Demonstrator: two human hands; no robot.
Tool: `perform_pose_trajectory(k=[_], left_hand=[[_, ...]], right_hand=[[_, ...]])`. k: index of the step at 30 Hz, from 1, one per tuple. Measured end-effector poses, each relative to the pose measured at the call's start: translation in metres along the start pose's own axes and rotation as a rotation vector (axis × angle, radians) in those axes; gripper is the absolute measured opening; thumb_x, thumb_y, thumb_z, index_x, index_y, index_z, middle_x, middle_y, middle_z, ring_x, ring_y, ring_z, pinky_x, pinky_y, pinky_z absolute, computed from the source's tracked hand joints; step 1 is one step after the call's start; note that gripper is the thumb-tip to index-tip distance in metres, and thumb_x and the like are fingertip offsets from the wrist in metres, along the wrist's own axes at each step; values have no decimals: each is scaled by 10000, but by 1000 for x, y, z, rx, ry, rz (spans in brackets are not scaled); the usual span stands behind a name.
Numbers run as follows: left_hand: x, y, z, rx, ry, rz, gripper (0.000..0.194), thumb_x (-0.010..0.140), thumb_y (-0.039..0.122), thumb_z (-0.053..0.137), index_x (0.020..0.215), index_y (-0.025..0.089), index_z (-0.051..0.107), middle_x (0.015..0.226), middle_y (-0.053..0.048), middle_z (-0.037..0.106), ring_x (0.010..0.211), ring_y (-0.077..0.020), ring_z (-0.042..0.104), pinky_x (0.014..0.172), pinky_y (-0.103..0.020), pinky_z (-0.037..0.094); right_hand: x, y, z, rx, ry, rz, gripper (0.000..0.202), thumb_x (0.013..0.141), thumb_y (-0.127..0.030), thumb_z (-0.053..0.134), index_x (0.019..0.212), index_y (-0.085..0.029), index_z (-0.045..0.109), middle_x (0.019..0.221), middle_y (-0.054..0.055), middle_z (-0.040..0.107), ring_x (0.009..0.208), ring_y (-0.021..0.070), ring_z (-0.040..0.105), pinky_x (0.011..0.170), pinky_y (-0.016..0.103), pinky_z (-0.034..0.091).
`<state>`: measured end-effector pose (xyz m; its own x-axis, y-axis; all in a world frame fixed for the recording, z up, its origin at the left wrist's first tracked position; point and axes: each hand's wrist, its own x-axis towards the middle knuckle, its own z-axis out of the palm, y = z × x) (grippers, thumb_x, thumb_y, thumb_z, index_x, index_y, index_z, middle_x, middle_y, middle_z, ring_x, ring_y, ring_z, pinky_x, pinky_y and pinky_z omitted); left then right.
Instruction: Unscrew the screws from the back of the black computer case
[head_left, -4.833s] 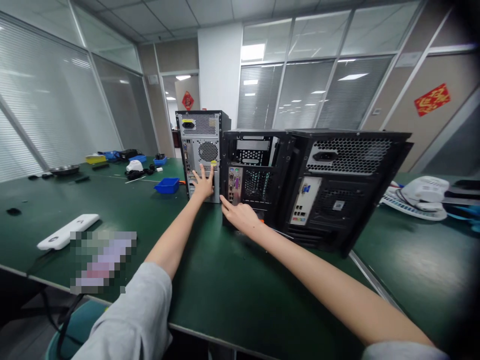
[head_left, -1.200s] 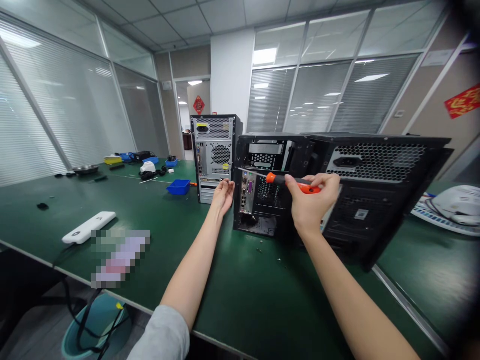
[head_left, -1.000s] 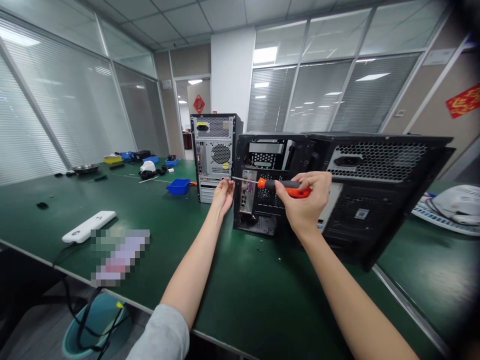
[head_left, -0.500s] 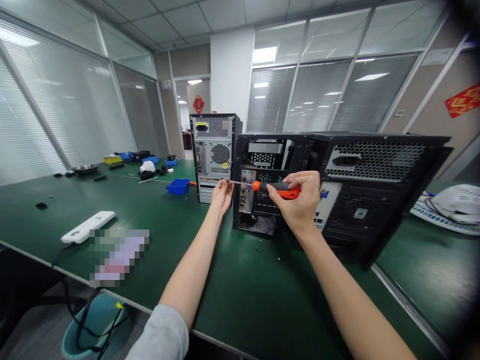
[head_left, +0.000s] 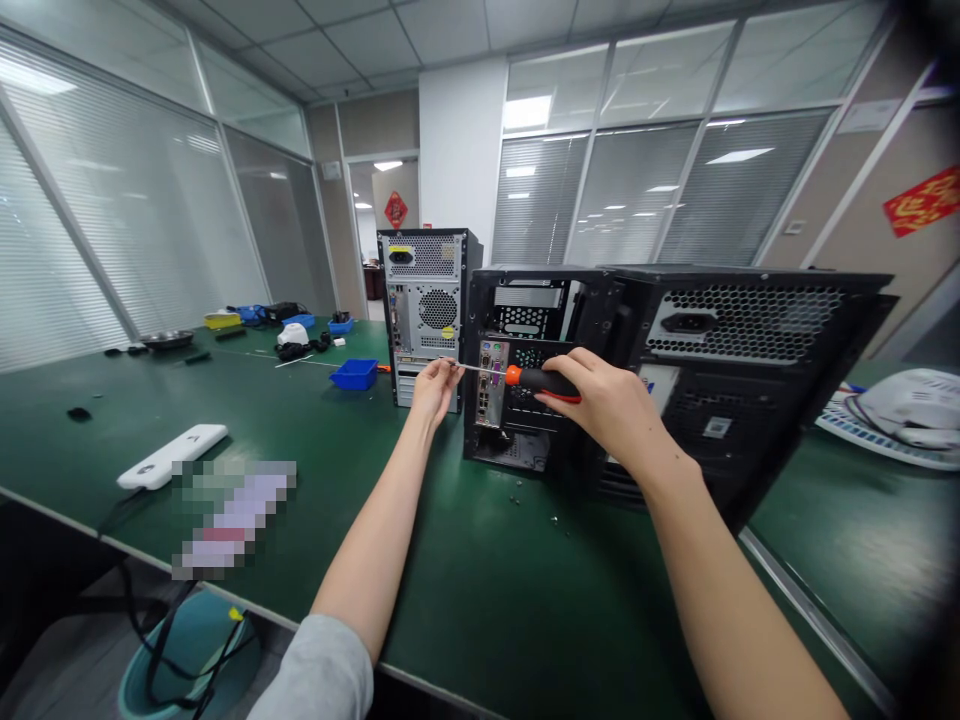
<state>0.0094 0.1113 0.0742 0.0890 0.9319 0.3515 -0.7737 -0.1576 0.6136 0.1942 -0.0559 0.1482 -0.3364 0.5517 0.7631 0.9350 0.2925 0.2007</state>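
A screwdriver (head_left: 517, 376) with an orange collar and a dark grip is held level by my right hand (head_left: 600, 395), fingers wrapped over the handle's end. Its thin shaft points left and meets the fingertips of my left hand (head_left: 436, 388). Those fingers are pinched together at the tip; whatever lies between them is too small to make out. Behind the shaft stands an open black computer case (head_left: 546, 300) with a port panel (head_left: 491, 385). Just beyond my left hand is a second computer tower (head_left: 424, 265), its grey back facing me.
At right stands another black computer tower (head_left: 742, 330). Small screws (head_left: 516, 498) lie on the green table (head_left: 480, 600). A blue tray (head_left: 355, 375), a white power bank (head_left: 172, 457) and a blurred-out flat object (head_left: 240, 515) are to the left. A white helmet (head_left: 919, 405) sits far right.
My right hand has rotated around the screwdriver handle, its wrist swinging right and its back turning up. My left hand stays pinched at the tip. The view has shifted slightly.
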Motion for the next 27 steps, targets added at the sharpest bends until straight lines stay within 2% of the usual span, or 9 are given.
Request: perform_pose_trajectory(k=[6,10,14,18,23,27], left_hand=[[3,0,-4,128,-49,16,203,558,220,824,634,142,653,633,20,633,618,-65,584,775,-230,472],[5,-4,-5,201,-74,18,175,539,178,822,637,151,679,598,23,631,597,-72,574,690,-198,455],[3,1,-2,211,-84,46,213,546,283,823,618,150,673,591,21,616,596,-68,560,704,-203,459],[0,9,2,224,-122,57,296,530,387,814,581,146,651,619,10,613,617,-76,556,747,-248,481],[-1,11,1,246,-139,66,324,498,396,828,586,137,654,679,-21,646,656,-96,584,739,-261,489],[1,7,-4,269,-136,68,334,479,403,834,590,134,669,676,-25,657,643,-95,591,715,-251,491]], right_hand=[[1,-7,-14,-191,107,-6,66,871,-237,558,927,-230,593,908,37,583,806,182,489,456,254,282],[2,-12,-19,-271,171,-6,178,861,-120,516,933,-244,622,968,55,573,839,193,458,443,255,262],[3,-13,-15,-257,223,-11,267,841,-55,486,958,-247,631,978,64,552,844,190,443,439,251,294],[3,-10,-10,-231,242,-15,277,830,-44,482,954,-240,633,963,66,534,841,186,430,447,246,321],[3,-9,-11,-242,224,11,266,827,-53,487,949,-242,628,949,63,531,829,186,417,434,241,277],[3,-12,-13,-283,207,-22,199,850,-98,504,940,-226,627,927,66,547,814,180,431,443,240,271]])
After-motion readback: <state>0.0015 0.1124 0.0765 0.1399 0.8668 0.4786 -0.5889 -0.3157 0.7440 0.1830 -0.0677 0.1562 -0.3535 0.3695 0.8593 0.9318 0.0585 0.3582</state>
